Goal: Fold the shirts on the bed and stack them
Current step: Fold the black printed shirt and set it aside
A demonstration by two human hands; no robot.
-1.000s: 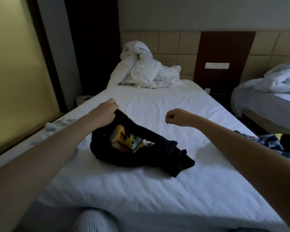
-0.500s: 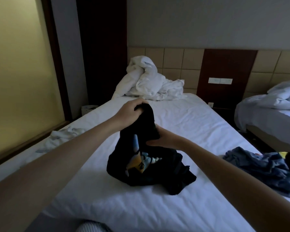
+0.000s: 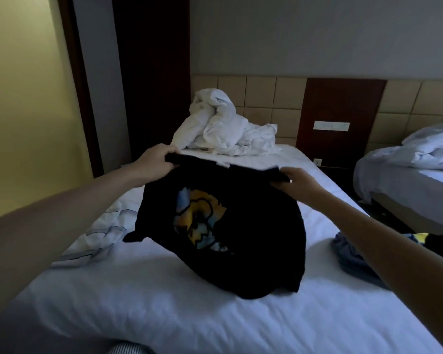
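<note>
over the bed (image 3: 143,310), left hand (image 3: 155,160) and right hand (image 3: 301,185) grip the black shirt (image 3: 256,241), folds lost in shadow

- The shirt (image 3: 241,238) hung over mid-bed, its lower part resting on the bed (image 3: 138,290)
- The left hand (image 3: 155,159) and the right hand (image 3: 298,183) gripped its upper corners
- A bundled duvet (image 3: 225,131) lay behind, against the headboard (image 3: 266,98)
- A crumpled garment (image 3: 100,231) lay to the left, a clothes heap (image 3: 351,254) to the right
- A second bed (image 3: 407,180) stood further right
</note>
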